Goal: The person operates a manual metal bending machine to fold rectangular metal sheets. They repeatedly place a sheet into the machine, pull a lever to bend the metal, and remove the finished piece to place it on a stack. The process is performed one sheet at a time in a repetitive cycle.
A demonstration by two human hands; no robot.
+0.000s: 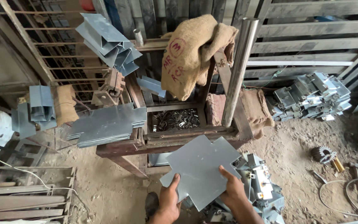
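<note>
left hand (168, 199) thumb up, gripping cross-shaped metal sheet (201, 170) at its lower left edge | right hand (232, 188) clasps its lower right edge (fingers hidden beneath) | sheet held tilted just before the wooden press frame (166, 139) | forearms cut off at the picture's bottom edge

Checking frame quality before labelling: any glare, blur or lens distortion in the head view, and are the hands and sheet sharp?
Head view: even daylight, soft shadows, no hard glare; the cross-shaped metal sheet shows only a dull sheen. Left hand and right hand on it are sharp. Wide-angle bending at the edges: the steel pipe leans. Top-left corner behind the rack is dark.
</note>
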